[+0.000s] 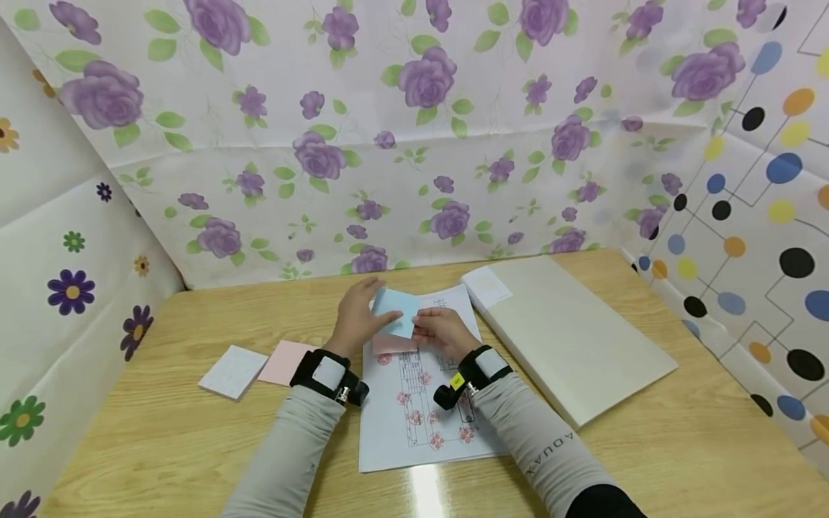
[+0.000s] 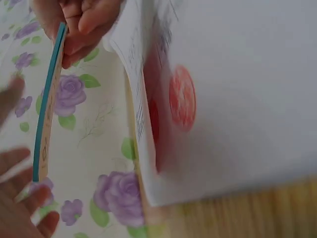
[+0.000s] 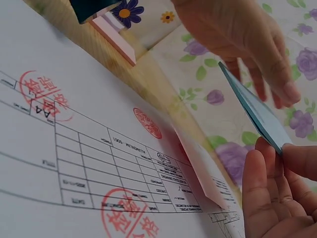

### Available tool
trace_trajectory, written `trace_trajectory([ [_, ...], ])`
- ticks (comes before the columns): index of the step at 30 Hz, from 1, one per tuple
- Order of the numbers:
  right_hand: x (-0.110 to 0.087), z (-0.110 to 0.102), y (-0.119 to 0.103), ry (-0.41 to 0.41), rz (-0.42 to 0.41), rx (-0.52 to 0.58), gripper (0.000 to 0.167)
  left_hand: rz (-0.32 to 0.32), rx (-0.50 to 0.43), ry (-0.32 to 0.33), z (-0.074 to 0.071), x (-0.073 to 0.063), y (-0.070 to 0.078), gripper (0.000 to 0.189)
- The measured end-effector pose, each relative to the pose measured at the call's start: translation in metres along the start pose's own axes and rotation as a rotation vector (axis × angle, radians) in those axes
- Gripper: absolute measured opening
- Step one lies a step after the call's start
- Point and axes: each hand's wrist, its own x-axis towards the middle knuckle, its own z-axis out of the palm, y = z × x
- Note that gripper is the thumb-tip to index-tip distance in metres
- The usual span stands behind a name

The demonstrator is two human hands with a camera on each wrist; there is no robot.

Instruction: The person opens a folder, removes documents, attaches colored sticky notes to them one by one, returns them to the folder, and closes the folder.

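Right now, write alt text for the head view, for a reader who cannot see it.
The right hand pinches a light blue note above red-stamped printed sheets on a wooden table, with the left hand open close by. A white pad and a pink pad lie to the left, a large cream binder to the right.

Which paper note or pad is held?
The light-blue note, pinched in the right grip. It's the only blue one; the pink note is on the drawing, the pink pad and white pad on the tabletop.
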Motion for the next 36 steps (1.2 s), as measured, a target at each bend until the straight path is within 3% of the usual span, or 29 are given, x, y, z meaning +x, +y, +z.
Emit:
trace_trajectory([
  [5, -0.002, 0.000, -0.001, -0.015, -0.002, -0.023, 0.007, 0.166, 0.244, -0.224, -0.008, 0.000, 0.005, 0.094],
  [8, -0.002, 0.000, 0.000, -0.024, 0.001, -0.037, 0.007, 0.193, 0.298, -0.314, -0.012, 0.000, 0.010, 0.100],
  [12, -0.003, -0.001, 0.002, -0.036, -0.003, -0.045, 0.008, 0.199, 0.313, -0.378, -0.014, 0.000, 0.015, 0.101],
  [24, -0.006, -0.004, -0.001, -0.079, -0.018, -0.091, 0.009, 0.223, 0.438, -0.420, -0.017, 0.004, 0.022, 0.089],
  [36, -0.003, -0.006, 0.004, -0.106, -0.032, -0.108, 0.010, 0.236, 0.371, -0.426, -0.017, 0.004, 0.017, 0.079],
])
